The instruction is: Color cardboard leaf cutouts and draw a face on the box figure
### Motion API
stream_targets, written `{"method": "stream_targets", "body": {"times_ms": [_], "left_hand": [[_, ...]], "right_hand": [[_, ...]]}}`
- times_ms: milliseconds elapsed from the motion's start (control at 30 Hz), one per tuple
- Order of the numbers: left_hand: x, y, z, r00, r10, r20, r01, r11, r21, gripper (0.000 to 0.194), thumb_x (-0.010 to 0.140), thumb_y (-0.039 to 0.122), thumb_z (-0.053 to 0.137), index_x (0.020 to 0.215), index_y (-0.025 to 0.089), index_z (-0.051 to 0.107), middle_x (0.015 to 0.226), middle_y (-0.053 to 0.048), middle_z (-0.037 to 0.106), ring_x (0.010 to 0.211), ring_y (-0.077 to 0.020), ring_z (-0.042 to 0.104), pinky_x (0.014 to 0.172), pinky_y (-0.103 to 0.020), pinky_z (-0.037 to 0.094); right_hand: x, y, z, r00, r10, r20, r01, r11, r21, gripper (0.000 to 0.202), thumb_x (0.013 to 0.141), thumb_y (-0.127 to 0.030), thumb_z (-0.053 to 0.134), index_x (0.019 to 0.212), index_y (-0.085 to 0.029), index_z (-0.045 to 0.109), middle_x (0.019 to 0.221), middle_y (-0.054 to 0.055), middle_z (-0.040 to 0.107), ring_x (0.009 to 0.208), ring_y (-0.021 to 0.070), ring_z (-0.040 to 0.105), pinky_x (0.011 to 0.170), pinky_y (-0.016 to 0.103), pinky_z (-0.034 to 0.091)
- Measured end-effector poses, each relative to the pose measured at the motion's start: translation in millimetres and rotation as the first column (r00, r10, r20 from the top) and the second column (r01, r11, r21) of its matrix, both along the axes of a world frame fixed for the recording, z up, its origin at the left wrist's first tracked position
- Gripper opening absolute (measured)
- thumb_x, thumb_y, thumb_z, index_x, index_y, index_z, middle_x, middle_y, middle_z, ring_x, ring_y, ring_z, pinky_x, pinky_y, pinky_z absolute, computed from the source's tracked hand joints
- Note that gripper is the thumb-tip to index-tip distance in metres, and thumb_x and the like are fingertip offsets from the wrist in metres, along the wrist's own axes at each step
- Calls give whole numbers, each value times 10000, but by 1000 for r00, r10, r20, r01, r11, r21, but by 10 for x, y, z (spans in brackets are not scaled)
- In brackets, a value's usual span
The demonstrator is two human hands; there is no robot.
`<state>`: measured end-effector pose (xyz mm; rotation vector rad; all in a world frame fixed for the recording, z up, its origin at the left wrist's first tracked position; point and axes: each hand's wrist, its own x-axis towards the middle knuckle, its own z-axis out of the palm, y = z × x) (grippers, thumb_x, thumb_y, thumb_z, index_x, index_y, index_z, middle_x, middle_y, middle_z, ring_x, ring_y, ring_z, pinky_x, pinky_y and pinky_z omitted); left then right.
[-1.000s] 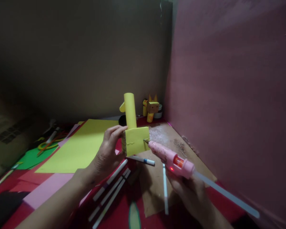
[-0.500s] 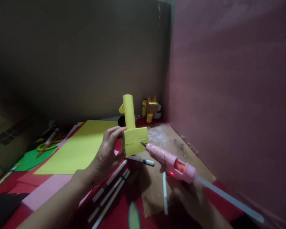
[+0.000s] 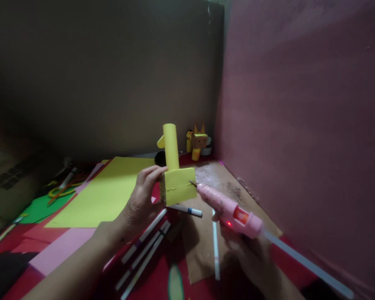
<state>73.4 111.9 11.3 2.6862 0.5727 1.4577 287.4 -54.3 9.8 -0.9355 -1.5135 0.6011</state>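
My left hand (image 3: 146,187) is closed round the left end of a yellow paper-covered box (image 3: 180,193), holding it above the table. A yellow paper tube (image 3: 171,146) rises from behind the box's top edge, with a small yellow flap at its left. My right hand (image 3: 240,246) grips a pink hot glue gun (image 3: 229,208) from below; its red light is on and a long glue stick (image 3: 309,264) sticks out of the back. The gun's metal tip is at the right part of the box's yellow face, where thin lines of glue show left and right.
Several white markers (image 3: 145,233) lie below my left hand on the red cloth. Brown cardboard (image 3: 203,262) lies under the glue gun. Yellow sheets (image 3: 96,200) and green paper (image 3: 48,208) are at left. A cardboard animal figure (image 3: 199,141) stands by the back corner, near the pink wall (image 3: 300,125).
The glue gun has moved slightly right and its tip a little up across the yellow face. The box and tube have shifted slightly right in my left hand.
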Motion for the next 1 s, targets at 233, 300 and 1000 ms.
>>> {"method": "stream_targets", "body": {"times_ms": [233,300,1000], "left_hand": [[-10,15,11,996,-57,63,65,990,-122,648,870,190,714,1443,302,433,1319,-116,498,1222,-298,575,1013,-514,580],[0,29,-1,991,-78,109,99,974,-204,627,857,219,744,1407,285,452,1315,-111,520,1211,-292,601,1014,-512,578],[-295,-157,-14,964,0,268,140,854,-502,774,718,306,889,1364,250,466,1307,-115,583,1233,-326,610,1003,-533,570]], "right_hand": [[510,58,-287,766,-553,327,526,832,174,321,963,-321,572,1245,-229,694,1096,122,725,968,301,713,825,447,610],[696,61,-378,605,-574,552,593,787,170,349,942,-243,512,1242,-175,678,1058,138,704,872,284,715,707,409,597],[-849,-77,-212,590,73,804,309,899,-309,713,757,-180,761,1419,-70,519,1357,261,622,1211,443,616,970,584,545]]}}
